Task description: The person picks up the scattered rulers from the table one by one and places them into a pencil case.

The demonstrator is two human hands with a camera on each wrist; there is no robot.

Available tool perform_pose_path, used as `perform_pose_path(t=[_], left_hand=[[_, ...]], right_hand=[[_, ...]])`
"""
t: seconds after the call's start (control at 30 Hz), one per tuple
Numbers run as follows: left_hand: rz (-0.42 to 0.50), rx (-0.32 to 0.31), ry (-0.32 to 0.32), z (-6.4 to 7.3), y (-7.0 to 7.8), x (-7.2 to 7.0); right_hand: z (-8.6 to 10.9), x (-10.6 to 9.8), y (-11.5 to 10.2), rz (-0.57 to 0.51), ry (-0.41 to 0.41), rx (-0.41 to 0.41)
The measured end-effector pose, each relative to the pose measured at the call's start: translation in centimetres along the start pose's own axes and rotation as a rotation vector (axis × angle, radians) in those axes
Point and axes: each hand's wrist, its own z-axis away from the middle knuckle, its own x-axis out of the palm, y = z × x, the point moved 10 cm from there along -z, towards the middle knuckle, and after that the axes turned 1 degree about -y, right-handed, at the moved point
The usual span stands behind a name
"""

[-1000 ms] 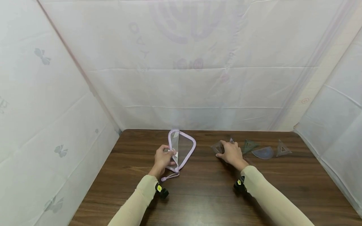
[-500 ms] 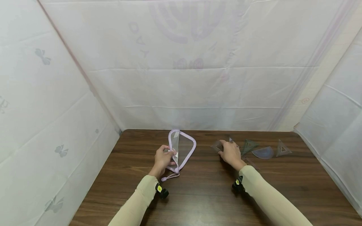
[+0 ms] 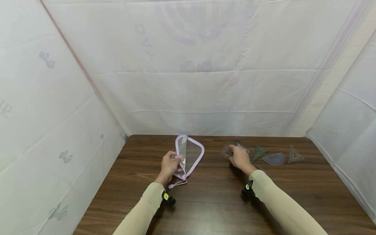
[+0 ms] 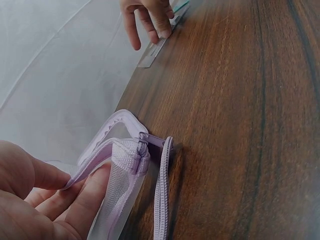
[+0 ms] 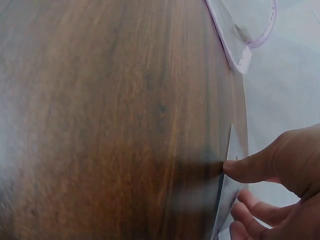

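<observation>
My left hand (image 3: 169, 164) pinches the open edge of a see-through mesh zip pouch (image 3: 195, 160) with lilac trim. In the left wrist view, the thumb and fingers hold its lilac zip edge (image 4: 92, 162), and the mouth gapes near the zip pull. My right hand (image 3: 241, 160) is at a clear set square (image 3: 225, 151) lying on the table right of the pouch. In the right wrist view, the thumb is at one edge of the set square (image 5: 231, 187) and the fingers curl in at its other side. The hand hides part of it.
Beside my right hand lie a small clear piece (image 3: 243, 148), a green-tinted set square (image 3: 259, 152), a bluish protractor (image 3: 274, 159) and another clear set square (image 3: 294, 154). Another clear strip shows near the right wrist. White sheeting (image 3: 188, 98) hangs behind the brown table (image 3: 205, 209).
My right hand has shifted slightly, its thumb drawing up along the clear set square. More of the small clear piece behind it shows now. The left hand and pouch have stayed in place.
</observation>
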Motion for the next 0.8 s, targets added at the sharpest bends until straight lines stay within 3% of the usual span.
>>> perform_pose_path(t=[0.53,0.8], left_hand=[[0.002,0.004,-0.009,-0.1,-0.3,0.2],[-0.005,0.004,-0.002,0.0,-0.1,0.0]], right_hand=[[0.1,-0.3,0.3,0.011,-0.046,0.026],[0.1,-1.3,0.0,-0.015,-0.056,-0.050]])
